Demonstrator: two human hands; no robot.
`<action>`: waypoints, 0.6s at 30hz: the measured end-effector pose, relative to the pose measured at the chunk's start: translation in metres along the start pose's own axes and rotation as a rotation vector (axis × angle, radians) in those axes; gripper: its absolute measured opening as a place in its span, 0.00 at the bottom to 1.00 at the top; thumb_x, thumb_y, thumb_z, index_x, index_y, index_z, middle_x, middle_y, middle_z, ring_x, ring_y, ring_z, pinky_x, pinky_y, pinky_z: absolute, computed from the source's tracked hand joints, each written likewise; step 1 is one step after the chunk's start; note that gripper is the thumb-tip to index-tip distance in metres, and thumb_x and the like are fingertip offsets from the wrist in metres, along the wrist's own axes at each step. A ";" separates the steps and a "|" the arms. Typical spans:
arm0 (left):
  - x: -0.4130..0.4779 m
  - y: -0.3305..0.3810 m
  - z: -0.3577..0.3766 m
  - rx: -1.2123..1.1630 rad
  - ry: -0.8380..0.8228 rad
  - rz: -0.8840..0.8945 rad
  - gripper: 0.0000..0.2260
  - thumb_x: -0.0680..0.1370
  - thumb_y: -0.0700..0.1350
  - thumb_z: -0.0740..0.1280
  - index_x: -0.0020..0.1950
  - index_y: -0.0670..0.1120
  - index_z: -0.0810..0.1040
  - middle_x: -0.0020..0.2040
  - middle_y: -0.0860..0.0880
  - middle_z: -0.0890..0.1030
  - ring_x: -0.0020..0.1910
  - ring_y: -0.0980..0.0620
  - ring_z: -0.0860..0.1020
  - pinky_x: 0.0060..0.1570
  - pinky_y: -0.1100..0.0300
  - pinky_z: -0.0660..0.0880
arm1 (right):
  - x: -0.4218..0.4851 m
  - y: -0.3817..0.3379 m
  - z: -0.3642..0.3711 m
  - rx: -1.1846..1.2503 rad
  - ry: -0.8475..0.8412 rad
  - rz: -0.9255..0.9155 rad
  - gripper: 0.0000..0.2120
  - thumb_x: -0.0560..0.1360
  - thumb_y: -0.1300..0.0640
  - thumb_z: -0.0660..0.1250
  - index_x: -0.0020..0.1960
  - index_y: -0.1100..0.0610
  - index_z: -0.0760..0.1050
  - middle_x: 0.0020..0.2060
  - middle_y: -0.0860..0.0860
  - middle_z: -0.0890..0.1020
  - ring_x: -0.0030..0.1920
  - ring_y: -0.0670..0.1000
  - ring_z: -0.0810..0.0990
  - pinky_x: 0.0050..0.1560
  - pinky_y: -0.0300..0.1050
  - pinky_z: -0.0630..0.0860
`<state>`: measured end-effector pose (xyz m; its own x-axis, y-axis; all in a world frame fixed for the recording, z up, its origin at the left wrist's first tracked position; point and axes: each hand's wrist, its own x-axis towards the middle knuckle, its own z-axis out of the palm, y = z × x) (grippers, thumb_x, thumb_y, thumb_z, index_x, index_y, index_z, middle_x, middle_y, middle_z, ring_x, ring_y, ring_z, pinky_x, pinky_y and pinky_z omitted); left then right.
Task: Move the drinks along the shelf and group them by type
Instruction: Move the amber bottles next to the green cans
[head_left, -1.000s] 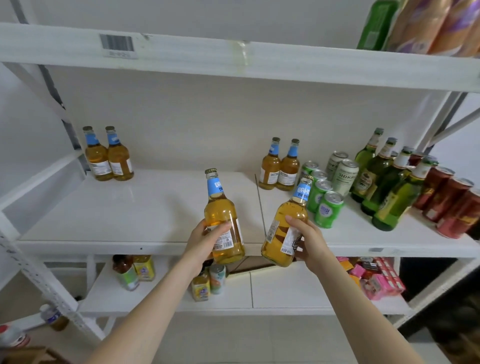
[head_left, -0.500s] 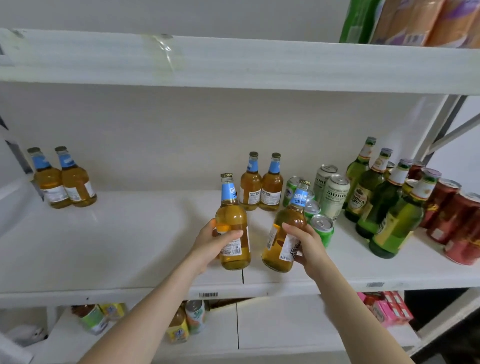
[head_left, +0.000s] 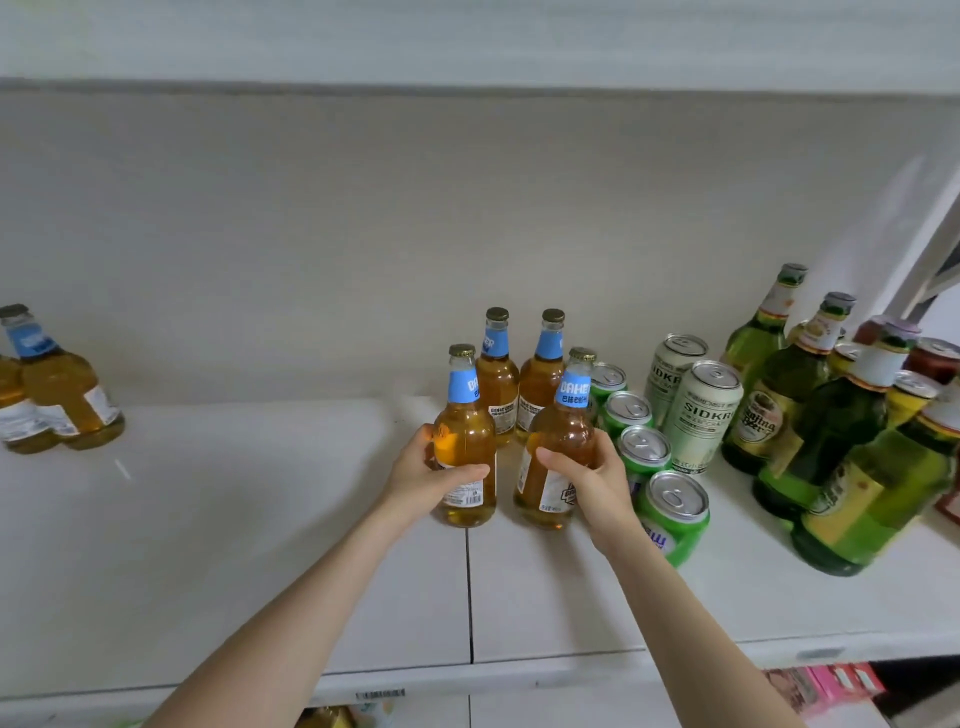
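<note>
Left hand (head_left: 423, 475) wraps one amber blue-neck bottle (head_left: 464, 447) around the belly, fingers closed on it; right hand (head_left: 597, 480) is clamped the same way on a second amber bottle (head_left: 558, 452). Both bottles are upright, bases at or just touching the white shelf (head_left: 260, 519), side by side with a small gap, directly in front of the standing pair of the same type (head_left: 519, 374) at the back wall. Reads as a placement: building a 2x2 block of the amber type, front row going in now (can't confirm the bases are fully seated, so I wouldn't call it released). Mid-body grip keeps the necks clear and the bottles vertical, sensible for glass. Obstruction is on the right: the row of green cans (head_left: 644, 457) runs front to back just beside the right-hand bottle, and the nearest can (head_left: 675, 512) sits partly behind that wrist, so pulling out sideways risks a knock; straight back looks safer. Beyond them stand two pale Sidkr cans (head_left: 701, 410), then green glass bottles (head_left: 831, 431), red cans at the far edge. Two more amber bottles (head_left: 57, 389) stand well apart at far left, not yet grouped, with open shelf between.
</note>
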<state>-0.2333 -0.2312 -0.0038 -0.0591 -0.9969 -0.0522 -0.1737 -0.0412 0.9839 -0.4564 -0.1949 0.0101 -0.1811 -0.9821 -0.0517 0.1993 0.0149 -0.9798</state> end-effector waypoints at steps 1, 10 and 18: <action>0.005 -0.002 0.002 -0.004 -0.003 0.003 0.33 0.54 0.60 0.82 0.56 0.61 0.76 0.50 0.59 0.85 0.51 0.56 0.84 0.48 0.57 0.81 | 0.003 0.003 0.001 -0.029 -0.003 -0.022 0.30 0.60 0.57 0.82 0.59 0.53 0.76 0.51 0.51 0.86 0.52 0.53 0.85 0.53 0.52 0.81; 0.029 -0.007 0.012 -0.020 -0.095 0.060 0.36 0.54 0.57 0.85 0.59 0.59 0.76 0.54 0.56 0.85 0.54 0.55 0.84 0.53 0.53 0.80 | 0.024 0.014 0.003 -0.153 -0.039 -0.119 0.33 0.59 0.52 0.82 0.61 0.47 0.74 0.52 0.45 0.85 0.53 0.45 0.84 0.52 0.44 0.80; 0.030 -0.008 0.016 -0.014 -0.139 0.056 0.41 0.52 0.59 0.85 0.62 0.60 0.73 0.56 0.58 0.84 0.55 0.58 0.82 0.54 0.56 0.80 | 0.027 0.019 0.001 -0.147 -0.069 -0.153 0.29 0.67 0.59 0.80 0.62 0.44 0.73 0.53 0.40 0.84 0.54 0.42 0.83 0.54 0.41 0.79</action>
<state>-0.2494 -0.2601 -0.0159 -0.2041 -0.9787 -0.0196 -0.1527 0.0120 0.9882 -0.4564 -0.2212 -0.0095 -0.1306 -0.9855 0.1082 0.0307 -0.1131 -0.9931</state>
